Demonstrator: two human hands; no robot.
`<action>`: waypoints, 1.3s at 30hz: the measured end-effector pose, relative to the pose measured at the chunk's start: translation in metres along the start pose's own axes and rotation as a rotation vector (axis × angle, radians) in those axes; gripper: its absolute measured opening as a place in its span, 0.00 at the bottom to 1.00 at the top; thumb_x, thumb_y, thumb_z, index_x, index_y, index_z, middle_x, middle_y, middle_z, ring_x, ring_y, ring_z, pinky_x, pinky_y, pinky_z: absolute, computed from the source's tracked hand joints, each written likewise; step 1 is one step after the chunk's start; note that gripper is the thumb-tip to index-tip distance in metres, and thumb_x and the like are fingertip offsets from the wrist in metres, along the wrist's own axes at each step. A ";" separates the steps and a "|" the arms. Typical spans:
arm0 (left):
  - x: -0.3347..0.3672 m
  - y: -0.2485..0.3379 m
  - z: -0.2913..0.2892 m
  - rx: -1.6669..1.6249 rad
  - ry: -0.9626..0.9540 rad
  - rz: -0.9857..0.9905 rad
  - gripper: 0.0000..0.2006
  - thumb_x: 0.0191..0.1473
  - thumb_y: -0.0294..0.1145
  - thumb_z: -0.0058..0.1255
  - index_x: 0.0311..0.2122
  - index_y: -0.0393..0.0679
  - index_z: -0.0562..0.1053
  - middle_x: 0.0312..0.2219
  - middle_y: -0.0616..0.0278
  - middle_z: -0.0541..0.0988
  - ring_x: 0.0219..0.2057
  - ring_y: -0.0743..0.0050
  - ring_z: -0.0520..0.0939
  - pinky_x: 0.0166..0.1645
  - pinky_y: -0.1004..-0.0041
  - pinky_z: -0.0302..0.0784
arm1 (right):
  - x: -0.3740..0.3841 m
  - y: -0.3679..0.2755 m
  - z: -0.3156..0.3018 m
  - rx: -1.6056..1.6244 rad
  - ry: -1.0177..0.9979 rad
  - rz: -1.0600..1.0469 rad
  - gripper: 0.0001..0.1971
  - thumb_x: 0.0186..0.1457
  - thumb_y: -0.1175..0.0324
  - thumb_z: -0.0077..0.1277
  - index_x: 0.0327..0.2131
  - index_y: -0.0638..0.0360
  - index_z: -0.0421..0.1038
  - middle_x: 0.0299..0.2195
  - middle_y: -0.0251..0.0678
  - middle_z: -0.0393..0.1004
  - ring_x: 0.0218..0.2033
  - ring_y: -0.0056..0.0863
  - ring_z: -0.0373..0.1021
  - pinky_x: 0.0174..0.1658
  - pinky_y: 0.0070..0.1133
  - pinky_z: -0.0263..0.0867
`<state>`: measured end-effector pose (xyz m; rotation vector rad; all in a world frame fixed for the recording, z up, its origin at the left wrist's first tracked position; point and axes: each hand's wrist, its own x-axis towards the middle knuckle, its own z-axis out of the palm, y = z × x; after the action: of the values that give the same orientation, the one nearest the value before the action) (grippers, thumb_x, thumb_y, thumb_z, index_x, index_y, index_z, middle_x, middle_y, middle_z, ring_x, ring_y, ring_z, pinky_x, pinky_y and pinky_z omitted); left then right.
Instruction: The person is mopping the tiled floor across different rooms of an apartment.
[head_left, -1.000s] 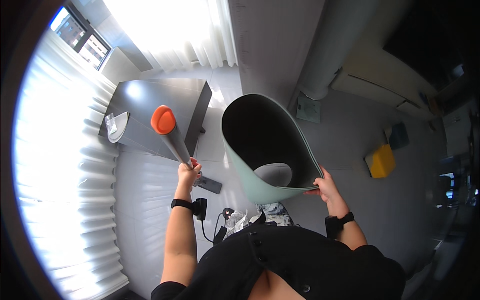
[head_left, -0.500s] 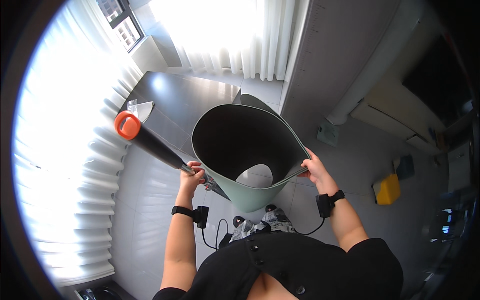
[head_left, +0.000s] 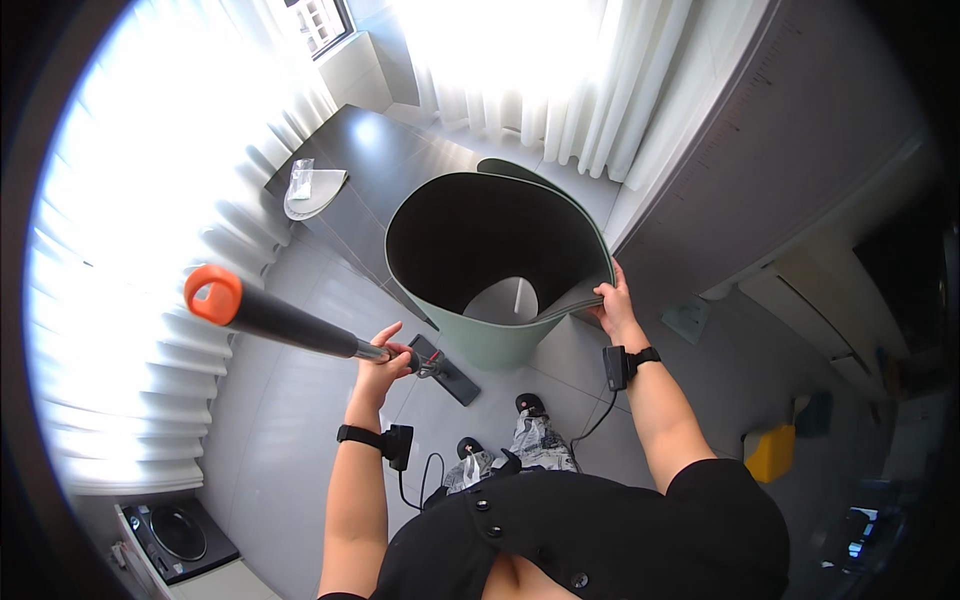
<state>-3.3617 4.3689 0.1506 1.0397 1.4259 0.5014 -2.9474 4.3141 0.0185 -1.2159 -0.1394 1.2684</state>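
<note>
My left hand (head_left: 380, 366) is closed around the metal part of a mop's shaft, with one finger sticking out. The flat mop (head_left: 290, 322) has a thick black grip ending in an orange loop, tilted up to the left; its dark rectangular head is down by the floor. My right hand (head_left: 618, 305) pinches the overlapping edges of a green mat (head_left: 495, 343). Loosely curled into a wide upright tube, the mat shows a dark inner side, and pale floor appears through its bottom opening. Whether its lower edge touches the floor I cannot tell.
Behind the mat stands a dark glossy table (head_left: 375, 150) bearing a pale rounded sheet (head_left: 318, 192) and a clear packet. White curtains (head_left: 150, 300) line the left. A grey panel (head_left: 760, 150) rises at the right, with a yellow box (head_left: 768, 453) on the floor beyond.
The mop's grip has swung lower and left, and its head now shows fully beside the mat. The mat and my right hand sit higher in view. My view has turned.
</note>
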 end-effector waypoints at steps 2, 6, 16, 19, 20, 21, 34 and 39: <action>0.001 0.003 0.001 -0.001 0.031 -0.023 0.28 0.47 0.21 0.52 0.56 0.50 0.65 0.32 0.68 0.75 0.33 0.82 0.76 0.36 0.76 0.78 | 0.025 -0.002 0.002 -0.010 0.001 0.004 0.37 0.45 0.80 0.36 0.61 0.39 0.47 0.29 0.32 0.69 0.22 0.23 0.70 0.23 0.28 0.73; 0.006 0.007 0.010 -0.033 0.064 -0.018 0.27 0.48 0.20 0.52 0.56 0.49 0.66 0.34 0.66 0.74 0.34 0.81 0.76 0.37 0.77 0.78 | 0.065 0.005 -0.011 -0.151 0.010 0.023 0.38 0.47 0.79 0.36 0.63 0.38 0.45 0.30 0.32 0.69 0.23 0.22 0.70 0.22 0.27 0.71; 0.012 0.010 0.020 -0.056 0.117 -0.016 0.27 0.47 0.19 0.50 0.55 0.47 0.66 0.34 0.65 0.72 0.34 0.81 0.74 0.38 0.78 0.78 | 0.132 0.042 -0.069 -0.385 0.135 -0.067 0.26 0.59 0.61 0.48 0.57 0.52 0.53 0.47 0.36 0.67 0.41 0.32 0.70 0.37 0.32 0.71; 0.015 0.010 0.020 -0.075 0.146 0.001 0.26 0.48 0.19 0.51 0.55 0.47 0.66 0.34 0.66 0.73 0.34 0.82 0.74 0.38 0.79 0.77 | 0.108 0.032 -0.058 -0.575 0.353 0.013 0.31 0.54 0.59 0.54 0.56 0.61 0.53 0.49 0.43 0.63 0.45 0.33 0.66 0.41 0.31 0.67; 0.015 0.006 0.020 -0.078 0.125 0.007 0.26 0.48 0.20 0.51 0.55 0.48 0.67 0.33 0.66 0.73 0.33 0.82 0.74 0.37 0.80 0.77 | 0.101 0.048 -0.078 -0.670 0.450 -0.156 0.32 0.52 0.60 0.56 0.55 0.61 0.54 0.49 0.45 0.63 0.43 0.33 0.66 0.42 0.27 0.66; 0.011 0.002 0.016 -0.089 0.132 0.002 0.26 0.48 0.19 0.51 0.54 0.48 0.67 0.33 0.66 0.73 0.33 0.83 0.74 0.36 0.80 0.77 | 0.085 0.050 -0.062 -0.763 0.518 -0.323 0.33 0.49 0.61 0.58 0.55 0.62 0.55 0.48 0.46 0.63 0.42 0.33 0.66 0.43 0.24 0.65; 0.033 -0.041 0.028 0.197 -0.158 0.321 0.18 0.45 0.20 0.54 0.44 0.42 0.71 0.23 0.72 0.69 0.26 0.83 0.70 0.31 0.79 0.69 | -0.124 -0.081 0.158 -0.454 -0.674 -0.517 0.19 0.58 0.61 0.47 0.46 0.66 0.64 0.37 0.39 0.73 0.36 0.24 0.71 0.42 0.19 0.66; 0.010 -0.056 0.016 0.281 -0.251 0.418 0.17 0.42 0.24 0.57 0.41 0.41 0.71 0.27 0.61 0.75 0.30 0.71 0.75 0.38 0.72 0.72 | -0.225 -0.100 0.240 -0.404 -0.695 -0.980 0.46 0.51 0.36 0.45 0.61 0.62 0.43 0.49 0.53 0.65 0.44 0.37 0.69 0.46 0.29 0.66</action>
<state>-3.3619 4.3444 0.0966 1.5854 1.0750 0.4547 -3.1282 4.3054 0.3104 -0.7755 -1.3744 0.7219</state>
